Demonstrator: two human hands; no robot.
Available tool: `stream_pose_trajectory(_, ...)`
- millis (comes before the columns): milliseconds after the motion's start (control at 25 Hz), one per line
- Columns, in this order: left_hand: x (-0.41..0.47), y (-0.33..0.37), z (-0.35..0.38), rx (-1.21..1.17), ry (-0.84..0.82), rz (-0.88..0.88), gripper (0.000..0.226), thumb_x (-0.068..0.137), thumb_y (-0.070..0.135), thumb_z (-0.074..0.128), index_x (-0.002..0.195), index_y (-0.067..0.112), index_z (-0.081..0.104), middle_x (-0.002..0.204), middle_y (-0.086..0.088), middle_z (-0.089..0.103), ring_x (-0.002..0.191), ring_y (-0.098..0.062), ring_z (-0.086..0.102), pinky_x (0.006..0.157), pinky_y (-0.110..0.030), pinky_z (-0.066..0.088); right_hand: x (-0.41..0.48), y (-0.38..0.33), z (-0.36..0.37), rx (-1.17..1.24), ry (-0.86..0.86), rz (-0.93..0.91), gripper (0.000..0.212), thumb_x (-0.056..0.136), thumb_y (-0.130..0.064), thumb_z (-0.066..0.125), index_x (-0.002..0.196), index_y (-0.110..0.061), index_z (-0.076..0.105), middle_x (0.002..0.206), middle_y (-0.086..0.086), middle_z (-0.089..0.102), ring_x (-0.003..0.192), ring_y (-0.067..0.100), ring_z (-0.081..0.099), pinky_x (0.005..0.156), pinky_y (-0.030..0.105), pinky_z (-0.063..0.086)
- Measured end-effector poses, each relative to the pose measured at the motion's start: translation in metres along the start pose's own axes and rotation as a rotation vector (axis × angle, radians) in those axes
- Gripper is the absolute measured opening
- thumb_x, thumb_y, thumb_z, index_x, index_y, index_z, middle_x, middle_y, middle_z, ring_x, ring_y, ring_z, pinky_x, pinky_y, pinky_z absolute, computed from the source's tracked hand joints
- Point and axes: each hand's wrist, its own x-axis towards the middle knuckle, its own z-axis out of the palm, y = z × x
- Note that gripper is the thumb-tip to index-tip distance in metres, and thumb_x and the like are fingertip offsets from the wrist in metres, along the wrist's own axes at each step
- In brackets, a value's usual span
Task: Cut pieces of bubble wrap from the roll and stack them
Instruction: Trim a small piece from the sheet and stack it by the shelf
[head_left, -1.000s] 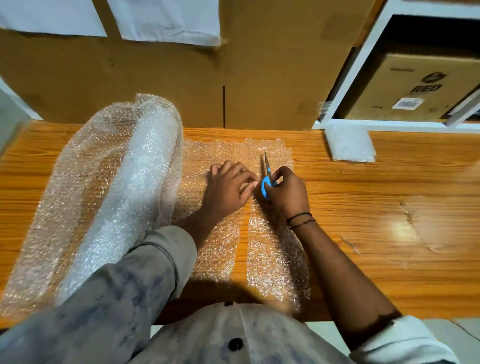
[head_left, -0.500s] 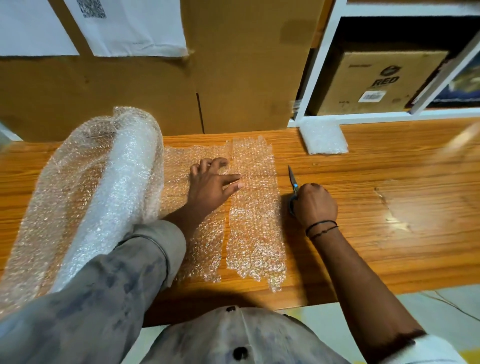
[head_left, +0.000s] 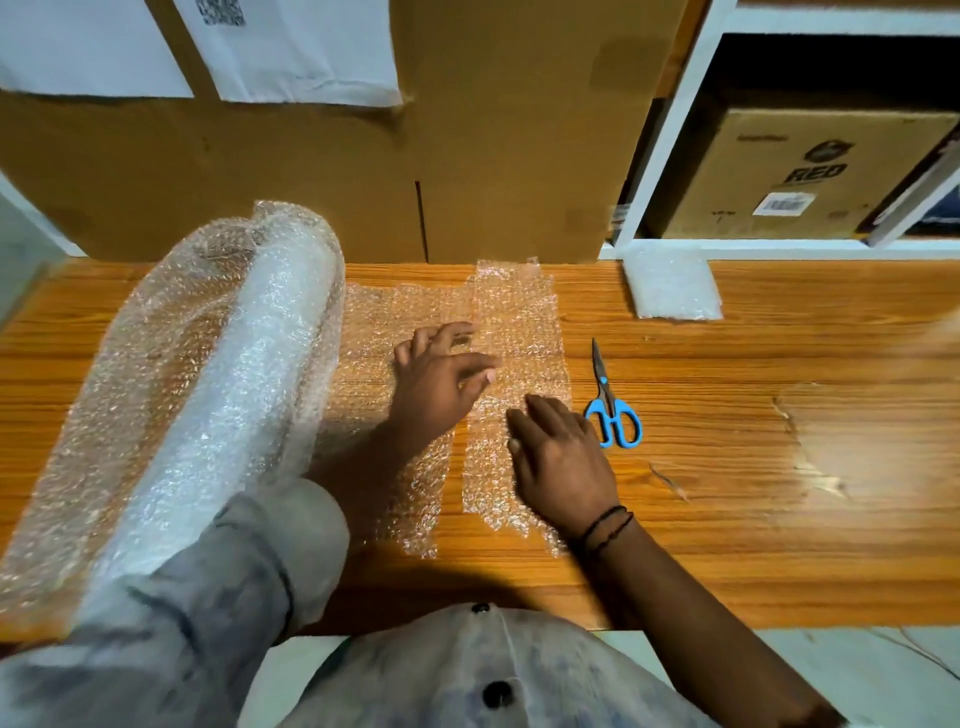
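A cut strip of bubble wrap (head_left: 524, 332) lies flat on the wooden table (head_left: 753, 519), just right of the sheet running from the roll (head_left: 223, 374). I see my right hand (head_left: 563, 462) resting on it and my left hand (head_left: 441, 382) at its left edge, each grip wide, fingers spread. Blue-handled scissors (head_left: 612, 410) lie just beside the strip. A stack of cut pieces (head_left: 672, 288) sits farther back.

Large cardboard box (head_left: 311, 171) behind table (head_left: 779, 519); smaller box (head_left: 810, 171) in white shelf (head_left: 670, 130).
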Motion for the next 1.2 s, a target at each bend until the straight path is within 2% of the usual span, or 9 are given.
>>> stream_pose_trajectory(240, -0.049, 0.004, 0.007, -0.085, -0.015, 0.207, 0.02, 0.09, 0.044, 0.072, 0.109, 0.04, 0.076, 0.125, 0.021, 0.067, 0.122, -0.014, 0.053, 0.094, -0.042, 0.03, 0.007, 0.012, -0.007, 0.099, 0.061, -0.094, 0.033, 0.098, -0.029, 0.058, 0.128, -0.018, 0.066, 0.138, 0.008, 0.063, 0.134, 0.031, 0.052, 0.103, 0.047, 0.045)
stream_pose_trajectory(400, -0.065, 0.009, 0.015, -0.08, -0.029, 0.142, 0.026, 0.09, 0.052, 0.065, 0.114, 0.045, 0.074, 0.133, 0.025, 0.063, 0.125, -0.012, 0.053, 0.098, -0.042, 0.032, -0.014, 0.031, -0.01, 0.187, 0.044, -0.271, 0.034, 0.093, -0.017, 0.063, 0.126, -0.013, 0.07, 0.135, 0.008, 0.066, 0.13, 0.029, 0.057, 0.102, 0.044, 0.049)
stream_pose_trajectory(520, -0.066, 0.011, 0.014, -0.107, -0.033, 0.107, 0.024, 0.09, 0.048, 0.067, 0.112, 0.044, 0.075, 0.132, 0.025, 0.064, 0.126, -0.01, 0.052, 0.098, -0.037, 0.029, -0.026, 0.055, -0.012, 0.192, -0.001, -0.402, 0.047, 0.086, -0.006, 0.06, 0.131, -0.014, 0.07, 0.142, 0.006, 0.064, 0.133, 0.027, 0.059, 0.106, 0.045, 0.052)
stream_pose_trajectory(600, -0.065, 0.014, 0.013, -0.101, -0.042, 0.096, 0.023, 0.09, 0.047, 0.068, 0.111, 0.044, 0.075, 0.131, 0.026, 0.064, 0.126, -0.009, 0.051, 0.097, -0.034, 0.026, -0.031, 0.067, -0.017, 0.2, -0.011, -0.438, 0.048, 0.088, -0.011, 0.055, 0.134, -0.016, 0.068, 0.144, 0.003, 0.063, 0.135, 0.024, 0.058, 0.11, 0.042, 0.05)
stream_pose_trajectory(720, -0.065, 0.016, 0.01, -0.079, -0.042, 0.072, 0.023, 0.09, 0.045, 0.069, 0.112, 0.044, 0.074, 0.131, 0.026, 0.064, 0.125, -0.01, 0.052, 0.097, -0.034, 0.027, -0.038, 0.074, -0.023, 0.227, -0.048, -0.478, 0.046, 0.092, -0.022, 0.06, 0.137, -0.018, 0.066, 0.148, 0.001, 0.06, 0.139, 0.021, 0.054, 0.115, 0.041, 0.045)
stream_pose_trajectory(880, -0.065, 0.018, 0.006, -0.07, -0.057, 0.071, 0.025, 0.09, 0.044, 0.068, 0.114, 0.043, 0.074, 0.133, 0.026, 0.063, 0.126, -0.009, 0.052, 0.101, -0.039, 0.033, -0.042, 0.07, -0.013, 0.249, -0.003, -0.5, 0.03, 0.1, -0.031, 0.065, 0.125, -0.017, 0.074, 0.144, 0.001, 0.064, 0.137, 0.023, 0.056, 0.112, 0.043, 0.046)
stream_pose_trajectory(1000, -0.064, 0.02, 0.006, -0.098, -0.045, 0.088, 0.026, 0.094, 0.041, 0.059, 0.116, 0.039, 0.074, 0.13, 0.024, 0.066, 0.124, -0.009, 0.053, 0.101, -0.04, 0.034, -0.036, 0.066, -0.012, 0.31, 0.06, -0.408, 0.024, 0.103, -0.029, 0.06, 0.119, -0.018, 0.075, 0.13, -0.002, 0.071, 0.124, 0.022, 0.064, 0.1, 0.043, 0.051)
stream_pose_trajectory(1080, -0.066, 0.02, 0.003, -0.179, -0.036, 0.058, 0.031, 0.1, 0.038, 0.049, 0.117, 0.035, 0.074, 0.124, 0.023, 0.068, 0.12, -0.005, 0.052, 0.101, -0.039, 0.034, -0.026, 0.057, -0.017, 0.406, 0.091, -0.258, 0.025, 0.105, -0.03, 0.056, 0.116, -0.017, 0.075, 0.118, -0.003, 0.074, 0.111, 0.021, 0.067, 0.092, 0.041, 0.051)
stream_pose_trajectory(1200, -0.07, 0.017, 0.0, -0.299, -0.014, -0.051, 0.041, 0.105, 0.035, 0.035, 0.127, 0.028, 0.069, 0.114, 0.014, 0.064, 0.109, -0.005, 0.049, 0.101, -0.042, 0.037, 0.002, 0.043, -0.025, 0.469, 0.177, -0.004, 0.016, 0.101, -0.024, 0.063, 0.105, -0.014, 0.075, 0.096, 0.003, 0.076, 0.091, 0.026, 0.068, 0.077, 0.032, 0.045)
